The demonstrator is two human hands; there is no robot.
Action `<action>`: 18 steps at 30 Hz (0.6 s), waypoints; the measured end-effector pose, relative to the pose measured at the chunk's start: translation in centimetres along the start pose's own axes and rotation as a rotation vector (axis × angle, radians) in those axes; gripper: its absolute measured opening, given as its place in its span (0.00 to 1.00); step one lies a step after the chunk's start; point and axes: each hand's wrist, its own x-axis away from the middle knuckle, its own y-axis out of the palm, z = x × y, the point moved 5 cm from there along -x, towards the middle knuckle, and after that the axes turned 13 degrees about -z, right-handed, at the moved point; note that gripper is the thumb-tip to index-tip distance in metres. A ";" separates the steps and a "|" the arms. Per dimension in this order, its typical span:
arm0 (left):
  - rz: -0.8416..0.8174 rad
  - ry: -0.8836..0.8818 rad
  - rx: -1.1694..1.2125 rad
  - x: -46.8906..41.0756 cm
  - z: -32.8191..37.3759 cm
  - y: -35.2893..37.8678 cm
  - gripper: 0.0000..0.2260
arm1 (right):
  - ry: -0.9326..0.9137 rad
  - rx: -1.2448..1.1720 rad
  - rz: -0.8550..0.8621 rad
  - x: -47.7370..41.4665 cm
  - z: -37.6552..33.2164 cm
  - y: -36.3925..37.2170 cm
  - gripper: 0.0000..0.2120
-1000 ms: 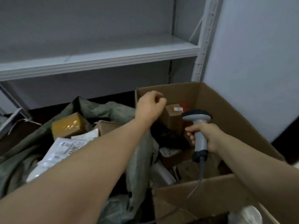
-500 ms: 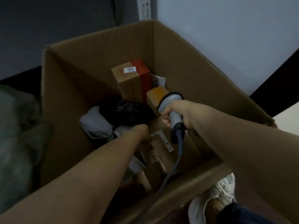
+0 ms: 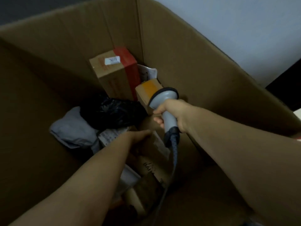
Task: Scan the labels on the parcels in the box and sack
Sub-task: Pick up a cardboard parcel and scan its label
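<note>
I look down into a large cardboard box (image 3: 179, 54) holding several parcels. My right hand (image 3: 172, 111) grips a grey barcode scanner (image 3: 162, 97), whose head points at a small brown parcel with yellow tape (image 3: 148, 88). My left hand (image 3: 138, 137) reaches low into the box and holds the edge of a flat brown parcel (image 3: 154, 149), thumb on top, fingers hidden beneath. An upright brown and red parcel (image 3: 112, 75) with a white label stands at the back. A black bag parcel (image 3: 112, 113) and a grey bag parcel (image 3: 73, 129) lie to the left. The sack is out of view.
The scanner's dark cable (image 3: 172, 157) hangs down across the parcels toward the box's near wall. A white labelled packet (image 3: 110, 136) lies under my left wrist. A pale wall (image 3: 228, 22) rises behind the box on the right.
My view swung from the sack and shelf down into the box. My left hand dropped from the box rim onto the flat brown parcel. The scanner moved deeper into the box.
</note>
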 end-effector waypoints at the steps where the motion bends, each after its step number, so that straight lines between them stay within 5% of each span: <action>1: 0.015 0.041 -0.008 1.9 0.6 -0.5 0.26 | -0.029 -0.004 0.024 0.9 0.0 0.1 0.14; 4: 0.031 0.193 0.037 7.9 1.8 -1.8 0.22 | -0.158 -0.028 0.100 5.2 -0.8 0.6 0.07; 7: 0.032 0.413 0.213 15.6 2.2 -1.9 0.07 | -0.269 -0.036 0.117 11.2 -1.1 2.1 0.04; 12: 0.109 0.672 0.391 28.1 1.1 -2.9 0.16 | -0.476 -0.034 0.089 20.6 -1.5 5.8 0.03; 18: 0.162 0.886 0.437 42.8 -4.0 -3.3 0.10 | -0.651 0.090 -0.006 30.9 -2.8 13.1 0.05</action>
